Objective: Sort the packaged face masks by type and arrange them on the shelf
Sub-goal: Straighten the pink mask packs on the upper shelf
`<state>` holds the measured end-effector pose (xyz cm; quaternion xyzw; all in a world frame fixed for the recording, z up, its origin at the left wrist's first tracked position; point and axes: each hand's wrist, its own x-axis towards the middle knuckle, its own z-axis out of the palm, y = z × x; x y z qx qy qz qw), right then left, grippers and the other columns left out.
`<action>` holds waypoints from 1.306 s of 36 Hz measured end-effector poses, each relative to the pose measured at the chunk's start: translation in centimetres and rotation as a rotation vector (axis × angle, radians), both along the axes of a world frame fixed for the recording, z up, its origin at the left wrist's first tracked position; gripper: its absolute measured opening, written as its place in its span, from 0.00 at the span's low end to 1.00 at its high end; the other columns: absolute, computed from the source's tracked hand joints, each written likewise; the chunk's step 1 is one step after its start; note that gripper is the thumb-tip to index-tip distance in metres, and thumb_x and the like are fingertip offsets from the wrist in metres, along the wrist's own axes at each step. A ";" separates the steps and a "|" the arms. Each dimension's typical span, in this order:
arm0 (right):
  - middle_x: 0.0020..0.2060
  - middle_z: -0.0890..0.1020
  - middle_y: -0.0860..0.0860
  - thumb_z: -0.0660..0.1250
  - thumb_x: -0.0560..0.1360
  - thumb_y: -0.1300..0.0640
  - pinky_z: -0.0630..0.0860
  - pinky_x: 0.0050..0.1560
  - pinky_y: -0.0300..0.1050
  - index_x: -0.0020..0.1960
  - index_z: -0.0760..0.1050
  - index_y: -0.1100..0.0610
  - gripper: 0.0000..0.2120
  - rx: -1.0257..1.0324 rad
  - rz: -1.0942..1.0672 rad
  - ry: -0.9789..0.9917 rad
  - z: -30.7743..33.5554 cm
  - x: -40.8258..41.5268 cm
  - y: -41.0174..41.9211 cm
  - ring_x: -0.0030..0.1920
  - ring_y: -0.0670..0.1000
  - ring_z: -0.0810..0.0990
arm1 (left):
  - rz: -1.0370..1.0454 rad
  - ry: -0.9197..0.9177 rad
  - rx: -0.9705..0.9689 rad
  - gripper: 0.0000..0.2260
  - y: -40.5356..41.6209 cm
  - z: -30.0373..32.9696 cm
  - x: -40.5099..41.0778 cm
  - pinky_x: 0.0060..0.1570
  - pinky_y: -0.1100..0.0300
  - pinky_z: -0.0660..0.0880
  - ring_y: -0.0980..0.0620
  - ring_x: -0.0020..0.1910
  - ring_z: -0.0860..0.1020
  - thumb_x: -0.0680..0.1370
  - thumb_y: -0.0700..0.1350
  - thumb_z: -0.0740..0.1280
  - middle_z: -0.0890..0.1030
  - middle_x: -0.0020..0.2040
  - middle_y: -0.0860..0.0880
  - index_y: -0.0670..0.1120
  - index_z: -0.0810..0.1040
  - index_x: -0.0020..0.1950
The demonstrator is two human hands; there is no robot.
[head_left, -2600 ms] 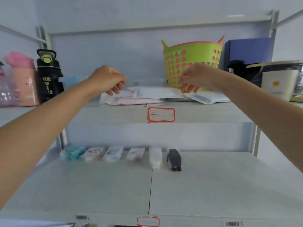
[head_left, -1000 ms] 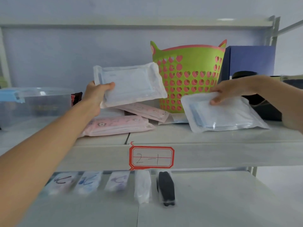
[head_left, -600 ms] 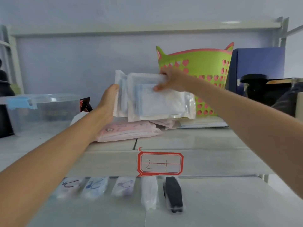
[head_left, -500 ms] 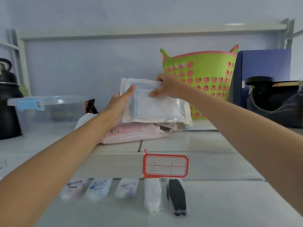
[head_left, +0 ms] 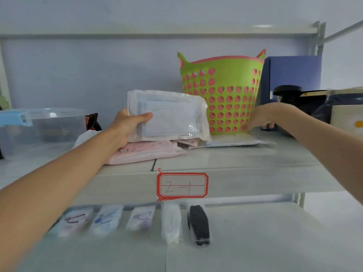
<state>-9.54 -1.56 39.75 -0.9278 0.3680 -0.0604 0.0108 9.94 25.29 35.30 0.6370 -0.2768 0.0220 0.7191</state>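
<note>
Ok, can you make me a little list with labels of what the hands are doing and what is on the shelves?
left hand: grips a stack of clear mask packs, held upright
right hand: reaching low beside the green basket; fingers blurred
upper shelf: pink mask packs, flat pale pack, clear tub
shelf label: 2-1
lower shelf: row of small packs, one black pack

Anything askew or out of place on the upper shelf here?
Yes: the pink mask packs and pale ones lie in a skewed, overlapping heap beside the green heart-holed basket, one pink pack jutting past the shelf edge.
</note>
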 end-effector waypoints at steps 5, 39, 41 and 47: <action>0.70 0.67 0.59 0.60 0.71 0.30 0.72 0.56 0.51 0.77 0.53 0.58 0.46 0.159 -0.107 0.150 -1.7 -1.3 -1.0 0.63 0.60 0.73 | 0.013 0.019 -0.007 0.23 0.0 -0.1 0.1 0.53 0.51 0.78 0.47 0.52 0.81 0.71 0.41 0.76 0.81 0.56 0.46 0.42 0.74 0.64; 0.59 0.79 0.56 0.78 0.65 0.55 0.78 0.56 0.57 0.63 0.74 0.61 0.29 0.813 0.447 -0.835 -0.4 3.3 3.2 0.56 0.58 0.79 | -0.121 0.231 -0.175 0.17 0.6 0.1 -0.1 0.37 0.50 0.79 0.45 0.53 0.81 0.77 0.42 0.69 0.82 0.57 0.45 0.43 0.74 0.65; 0.60 0.79 0.57 0.75 0.69 0.59 0.80 0.47 0.53 0.64 0.73 0.60 0.26 0.916 0.475 -0.816 -1.0 4.5 3.4 0.55 0.57 0.80 | -0.148 0.241 -0.181 0.14 0.7 0.2 -0.3 0.38 0.50 0.78 0.44 0.55 0.81 0.79 0.44 0.66 0.82 0.57 0.45 0.45 0.75 0.65; 0.59 0.80 0.56 0.84 0.49 0.55 0.78 0.56 0.57 0.64 0.73 0.61 0.46 1.038 0.528 -0.893 -2.5 6.6 3.7 0.56 0.58 0.81 | -0.249 0.199 -0.142 0.21 0.5 0.4 -1.3 0.47 0.53 0.78 0.47 0.52 0.82 0.80 0.62 0.57 0.84 0.53 0.48 0.50 0.79 0.60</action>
